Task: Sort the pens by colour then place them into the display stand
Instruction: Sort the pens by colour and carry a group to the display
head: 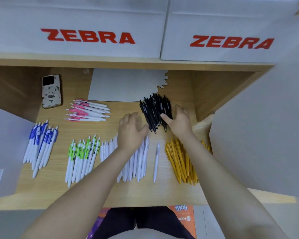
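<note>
Pens lie in colour groups on a wooden shelf (97, 192). A pile of black pens (154, 111) sits at the back right. My right hand (179, 121) rests against its right side, thumb lying on the pens. My left hand (130, 131) hovers open just left of the pile, over the plain white pens (136, 163). Pink-clip pens (86, 110) lie at the back, blue-clip pens (40, 144) at the left, green-clip pens (81, 156) beside them. Yellow pens (179, 161) lie at the right, with a single white pen (156, 161) next to them.
A phone (51, 91) leans at the back left of the shelf and a white card (124, 85) lies at the back. Two white ZEBRA boxes (86, 31) stand on the shelf above. A white panel (259, 135) closes in the right side.
</note>
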Motion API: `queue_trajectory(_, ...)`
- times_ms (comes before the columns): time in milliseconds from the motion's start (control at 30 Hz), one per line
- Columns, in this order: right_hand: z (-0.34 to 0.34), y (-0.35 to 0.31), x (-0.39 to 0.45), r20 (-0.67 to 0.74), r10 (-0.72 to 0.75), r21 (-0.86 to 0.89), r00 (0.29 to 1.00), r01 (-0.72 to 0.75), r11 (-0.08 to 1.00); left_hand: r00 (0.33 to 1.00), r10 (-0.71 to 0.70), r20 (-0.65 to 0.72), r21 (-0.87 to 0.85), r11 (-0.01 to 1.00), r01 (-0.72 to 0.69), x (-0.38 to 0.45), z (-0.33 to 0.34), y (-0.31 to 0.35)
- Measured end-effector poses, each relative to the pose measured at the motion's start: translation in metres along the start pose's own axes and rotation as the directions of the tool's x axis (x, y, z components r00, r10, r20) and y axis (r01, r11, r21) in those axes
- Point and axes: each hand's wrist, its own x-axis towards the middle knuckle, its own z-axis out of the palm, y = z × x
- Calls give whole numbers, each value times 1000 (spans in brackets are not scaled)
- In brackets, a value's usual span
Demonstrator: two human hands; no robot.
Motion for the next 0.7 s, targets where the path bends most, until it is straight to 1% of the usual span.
queue_trajectory(33,-2,2,2,18,39,-13,999,-39,999,996,-86,17,-81,993,87,10,2,6)
queue_trajectory(100,-2,7,8,49,88,-19,995,-87,996,975,-209,79,-150,964,219,25,8,13)
queue_trajectory(167,-1,10,11,65,97,-14,993,-96,995,965,-235,118,-163,954,253,32,14,14)
queue_trajectory(233,1,11,11,85,78,-1,993,-78,997,963,-224,152,-195,948,251,34,20,12)
queue_trajectory(367,3,9,10,102,45,54,994,-51,997,964,-145,222,-263,944,202,43,31,8)
queue_trajectory(433,4,9,11,86,36,83,996,-44,996,961,-115,250,-268,946,183,47,33,6)
queue_trajectory(533,5,8,14,64,41,109,997,-48,993,961,-101,258,-274,946,173,52,35,9)
queue_trajectory(700,2,9,19,-5,69,103,998,-68,992,961,-65,270,-355,921,162,52,34,15)
